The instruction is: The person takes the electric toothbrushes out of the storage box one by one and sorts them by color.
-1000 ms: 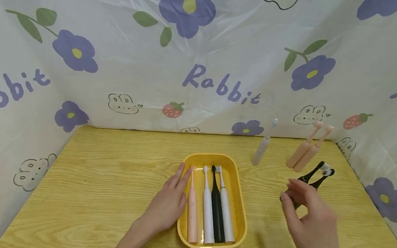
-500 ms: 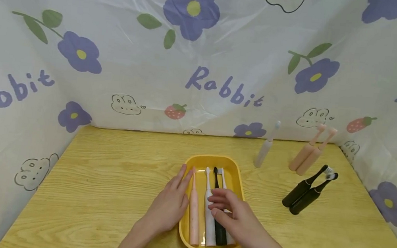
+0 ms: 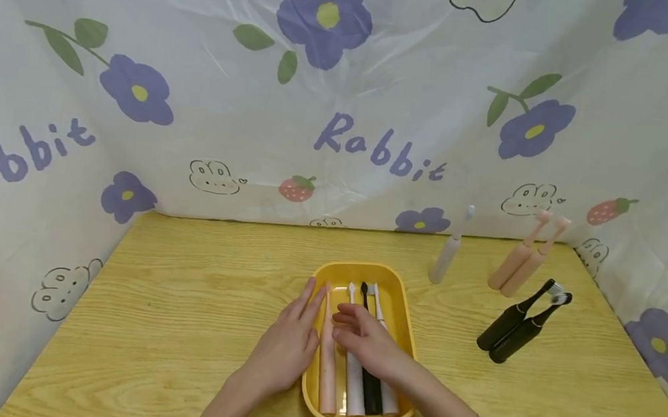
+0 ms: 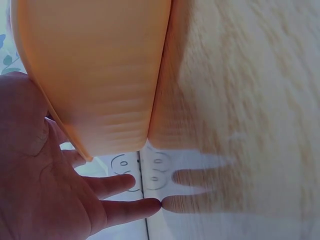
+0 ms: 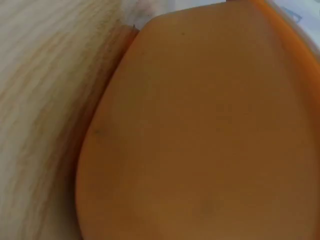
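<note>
A yellow tray [image 3: 410, 316] holds a pink electric toothbrush [image 3: 327, 379], a white one [image 3: 355, 388], a black one [image 3: 373, 397] and a second white toothbrush [image 3: 390, 402], lying side by side. My left hand [image 3: 280, 354] rests at the tray's left rim with fingers extended. In the left wrist view, that hand [image 4: 50, 195] lies along the outer tray wall [image 4: 100, 75]. Over the tray, my right hand [image 3: 371, 348] has loosely bent fingers close to the pink toothbrush, and no grip shows. The right wrist view holds only the tray's outside wall [image 5: 200, 125], not the hand.
Two black electric toothbrushes [image 3: 509, 333] stand upright on the wooden table [image 3: 212, 277] to the right. Behind them are two pink ones [image 3: 518, 266] and a single white one [image 3: 445, 259]. A patterned cloth [image 3: 247, 106] hangs around the table's back and sides.
My right hand has travelled left from beside the standing black toothbrushes to above the tray, reaching near the pink toothbrush. The left hand keeps its place at the rim.
</note>
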`<action>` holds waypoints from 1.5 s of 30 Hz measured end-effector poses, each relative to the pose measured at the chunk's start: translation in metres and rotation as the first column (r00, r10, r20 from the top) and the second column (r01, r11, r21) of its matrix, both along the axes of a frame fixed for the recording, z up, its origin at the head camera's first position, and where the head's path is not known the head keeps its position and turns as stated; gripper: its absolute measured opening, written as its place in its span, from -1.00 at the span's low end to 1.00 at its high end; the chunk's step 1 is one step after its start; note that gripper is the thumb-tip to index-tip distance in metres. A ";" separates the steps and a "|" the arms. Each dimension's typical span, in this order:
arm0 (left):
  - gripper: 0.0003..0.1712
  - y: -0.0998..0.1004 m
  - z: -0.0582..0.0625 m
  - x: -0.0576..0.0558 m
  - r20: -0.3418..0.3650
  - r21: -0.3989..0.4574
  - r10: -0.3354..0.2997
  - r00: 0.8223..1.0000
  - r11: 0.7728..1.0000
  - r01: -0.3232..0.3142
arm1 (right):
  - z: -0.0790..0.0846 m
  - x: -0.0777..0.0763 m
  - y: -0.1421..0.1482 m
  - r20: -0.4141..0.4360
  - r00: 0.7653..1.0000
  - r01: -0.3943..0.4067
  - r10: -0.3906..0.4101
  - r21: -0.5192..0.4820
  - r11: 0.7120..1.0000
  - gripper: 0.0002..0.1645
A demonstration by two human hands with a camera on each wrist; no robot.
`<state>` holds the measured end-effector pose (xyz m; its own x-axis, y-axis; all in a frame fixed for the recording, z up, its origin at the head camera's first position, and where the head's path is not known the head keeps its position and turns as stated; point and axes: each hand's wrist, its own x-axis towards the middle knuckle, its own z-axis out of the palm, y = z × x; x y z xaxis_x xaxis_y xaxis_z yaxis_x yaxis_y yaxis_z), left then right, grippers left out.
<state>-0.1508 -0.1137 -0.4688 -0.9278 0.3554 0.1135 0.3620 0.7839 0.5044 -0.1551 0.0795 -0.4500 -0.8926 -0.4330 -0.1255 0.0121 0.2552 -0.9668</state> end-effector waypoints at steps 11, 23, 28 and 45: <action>-0.20 0.001 -0.001 -0.002 0.026 0.002 0.002 1.000 1.000 -0.002 | -0.007 -0.018 -0.003 0.279 0.959 0.131 -0.051 -0.276 0.952 -0.37; -0.21 -0.001 0.000 -0.001 0.047 0.002 0.019 0.999 1.000 -0.019 | 0.000 -0.025 -0.017 0.277 0.955 0.163 -0.110 -0.176 0.971 -0.32; -0.21 0.000 0.000 -0.001 0.032 -0.001 0.009 0.999 1.000 -0.009 | 0.001 -0.022 -0.024 0.172 0.970 0.180 -0.172 -0.030 0.983 -0.37; -0.22 -0.001 -0.001 -0.004 0.026 0.013 0.001 1.000 1.000 -0.002 | -0.004 -0.031 -0.032 0.427 0.900 0.211 -0.086 -0.254 0.944 -0.35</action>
<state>-0.1545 -0.1146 -0.4701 -0.9310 0.3527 0.0936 0.3473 0.7777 0.5239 -0.1863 0.0479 -0.4544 -0.8471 -0.3716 -0.3799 0.4332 -0.0688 -0.8987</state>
